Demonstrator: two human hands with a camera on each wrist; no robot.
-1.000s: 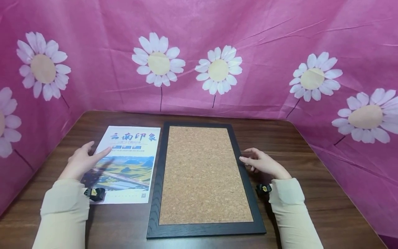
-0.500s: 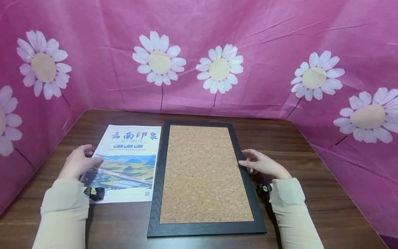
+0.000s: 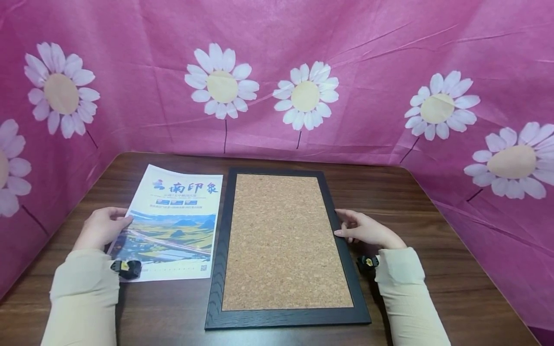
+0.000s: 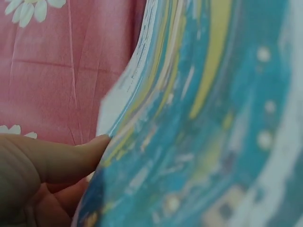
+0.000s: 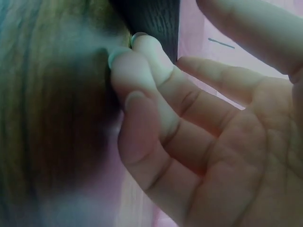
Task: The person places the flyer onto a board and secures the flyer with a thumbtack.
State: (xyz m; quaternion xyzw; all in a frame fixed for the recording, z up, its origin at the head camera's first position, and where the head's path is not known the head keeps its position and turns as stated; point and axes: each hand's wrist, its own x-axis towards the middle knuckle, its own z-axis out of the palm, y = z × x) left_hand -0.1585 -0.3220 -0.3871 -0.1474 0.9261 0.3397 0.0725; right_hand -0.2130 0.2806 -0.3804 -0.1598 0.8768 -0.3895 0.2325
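Note:
My left hand [image 3: 100,227] pinches the left edge of a printed poster [image 3: 175,226] between thumb and fingers. The poster carries blue Chinese lettering above a landscape picture; its upper left corner lifts from the table. In the left wrist view the thumb lies against the poster [image 4: 156,156], which bends away from it. A cork board [image 3: 285,240] in a black frame lies flat beside the poster. At its right side rests my right hand [image 3: 365,228], with thumb and index fingertips right at the frame's edge. The right wrist view shows the other fingers [image 5: 142,123] loosely curled beside the dark frame [image 5: 156,23].
Everything lies on a brown wood-grain table [image 3: 424,298]. A pink cloth [image 3: 368,43] with large white daisies hangs behind and at both sides. A small black wrist camera [image 3: 126,269] on the left sleeve overlaps the poster's lower left corner.
The left hand has come down from over the poster to its left edge and taken hold of it; the poster's upper left corner has risen. The right hand has barely moved at the frame.

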